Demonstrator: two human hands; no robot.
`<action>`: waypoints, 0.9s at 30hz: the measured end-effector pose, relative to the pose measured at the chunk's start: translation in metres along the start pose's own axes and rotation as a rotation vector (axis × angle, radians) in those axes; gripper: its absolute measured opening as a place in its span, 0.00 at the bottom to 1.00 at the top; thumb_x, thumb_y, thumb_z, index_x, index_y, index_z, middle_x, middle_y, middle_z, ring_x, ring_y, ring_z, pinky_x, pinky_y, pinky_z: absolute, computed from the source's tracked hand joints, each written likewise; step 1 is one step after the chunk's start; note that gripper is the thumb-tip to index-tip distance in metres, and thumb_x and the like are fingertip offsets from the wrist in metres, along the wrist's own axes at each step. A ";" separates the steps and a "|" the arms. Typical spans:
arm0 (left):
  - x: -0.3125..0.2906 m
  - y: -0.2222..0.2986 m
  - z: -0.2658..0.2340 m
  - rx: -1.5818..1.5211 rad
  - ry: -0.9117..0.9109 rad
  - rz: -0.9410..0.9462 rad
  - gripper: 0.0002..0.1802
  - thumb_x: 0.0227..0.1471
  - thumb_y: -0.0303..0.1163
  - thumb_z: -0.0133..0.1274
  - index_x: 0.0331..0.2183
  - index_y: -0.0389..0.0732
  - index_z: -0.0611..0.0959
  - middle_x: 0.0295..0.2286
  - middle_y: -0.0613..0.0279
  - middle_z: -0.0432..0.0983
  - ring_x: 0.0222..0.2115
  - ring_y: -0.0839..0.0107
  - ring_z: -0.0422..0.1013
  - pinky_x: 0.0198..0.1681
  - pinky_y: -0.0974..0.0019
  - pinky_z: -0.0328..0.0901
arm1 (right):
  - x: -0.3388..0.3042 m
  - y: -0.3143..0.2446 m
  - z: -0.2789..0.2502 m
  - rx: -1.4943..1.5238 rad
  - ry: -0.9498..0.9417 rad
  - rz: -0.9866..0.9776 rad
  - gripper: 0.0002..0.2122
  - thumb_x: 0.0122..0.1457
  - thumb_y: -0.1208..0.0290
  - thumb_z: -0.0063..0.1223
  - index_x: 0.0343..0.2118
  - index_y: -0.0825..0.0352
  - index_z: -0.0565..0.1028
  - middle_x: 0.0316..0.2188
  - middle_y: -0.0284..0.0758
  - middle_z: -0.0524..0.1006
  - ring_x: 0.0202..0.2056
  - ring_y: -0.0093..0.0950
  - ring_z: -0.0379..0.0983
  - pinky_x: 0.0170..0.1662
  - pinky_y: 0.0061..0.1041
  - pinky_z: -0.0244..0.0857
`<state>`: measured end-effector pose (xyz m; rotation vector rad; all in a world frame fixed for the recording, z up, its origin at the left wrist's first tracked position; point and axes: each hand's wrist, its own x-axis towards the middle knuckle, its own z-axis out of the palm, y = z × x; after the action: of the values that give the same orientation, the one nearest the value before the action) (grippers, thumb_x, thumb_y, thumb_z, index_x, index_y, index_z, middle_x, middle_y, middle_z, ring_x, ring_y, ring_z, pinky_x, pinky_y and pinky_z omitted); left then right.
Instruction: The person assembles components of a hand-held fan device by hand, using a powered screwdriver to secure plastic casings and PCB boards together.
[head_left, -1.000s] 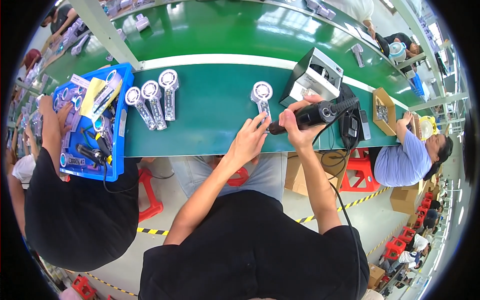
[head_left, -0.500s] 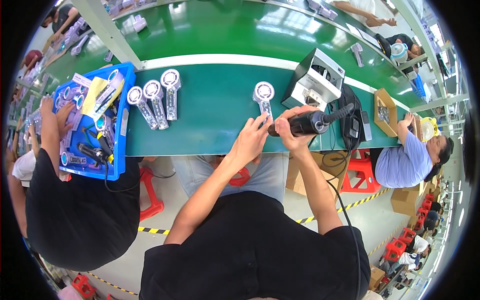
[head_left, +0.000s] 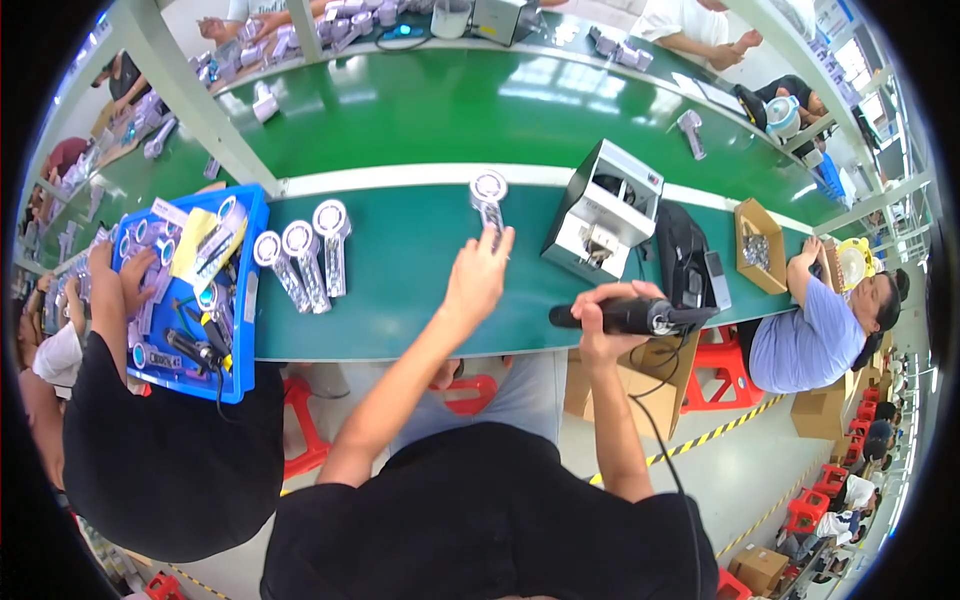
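Note:
My left hand [head_left: 476,280] reaches forward over the green bench, its fingers closed on the handle end of a small handheld fan [head_left: 489,188]. The fan has a round, pale-purple grille head, and its handle looks uncovered, with inner parts showing. In my right hand [head_left: 600,335] is a black electric screwdriver [head_left: 632,316], lying nearly level near the bench's front edge, its cable trailing from the right end. The tool is apart from the fan. To the left, three similar fans [head_left: 300,240] lie side by side, heads away from me.
A blue bin [head_left: 247,300] of fan parts and tools stands left, with a co-worker's hands in it. On the right are a grey-black machine [head_left: 600,215], a black bag [head_left: 684,250] and a cardboard box [head_left: 762,277] of small parts. A white rail [head_left: 400,178] borders the far edge.
My right hand has drawn the screwdriver away from the fan, to the right and nearer me. My left hand has shifted left with the fan. The whole view has tilted slightly upward.

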<state>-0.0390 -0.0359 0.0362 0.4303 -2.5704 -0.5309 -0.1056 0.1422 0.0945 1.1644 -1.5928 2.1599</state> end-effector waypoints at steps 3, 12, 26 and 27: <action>0.083 -0.068 0.024 -0.025 0.139 0.117 0.16 0.52 0.21 0.47 0.44 0.31 0.75 0.38 0.42 0.69 0.35 0.47 0.71 0.39 0.49 0.70 | -0.013 0.004 -0.014 0.025 0.115 0.237 0.32 0.47 0.82 0.69 0.51 0.64 0.60 0.31 0.36 0.75 0.27 0.22 0.72 0.32 0.19 0.69; 0.061 -0.080 -0.047 0.377 0.291 -0.188 0.34 0.49 0.35 0.60 0.57 0.37 0.69 0.55 0.43 0.65 0.54 0.43 0.63 0.56 0.45 0.58 | -0.010 0.015 -0.035 0.111 0.064 0.091 0.24 0.48 0.89 0.57 0.43 0.62 0.57 0.42 0.45 0.69 0.32 0.32 0.74 0.38 0.33 0.76; -0.063 -0.088 -0.086 0.698 0.251 -0.579 0.36 0.41 0.17 0.55 0.56 0.44 0.72 0.49 0.44 0.67 0.43 0.48 0.65 0.47 0.48 0.61 | 0.065 -0.007 -0.020 0.227 0.157 0.154 0.18 0.59 0.81 0.58 0.48 0.65 0.62 0.23 0.32 0.72 0.16 0.21 0.65 0.22 0.25 0.66; -0.062 -0.084 -0.084 0.665 0.235 -0.579 0.37 0.42 0.16 0.54 0.56 0.45 0.72 0.49 0.42 0.66 0.42 0.46 0.65 0.47 0.48 0.62 | 0.077 -0.009 -0.023 0.253 0.137 0.090 0.17 0.58 0.81 0.59 0.46 0.66 0.64 0.23 0.32 0.72 0.17 0.20 0.66 0.22 0.24 0.66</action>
<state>0.0732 -0.1099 0.0435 1.3908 -2.3111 0.2169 -0.1622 0.1447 0.1525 0.9999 -1.3718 2.4981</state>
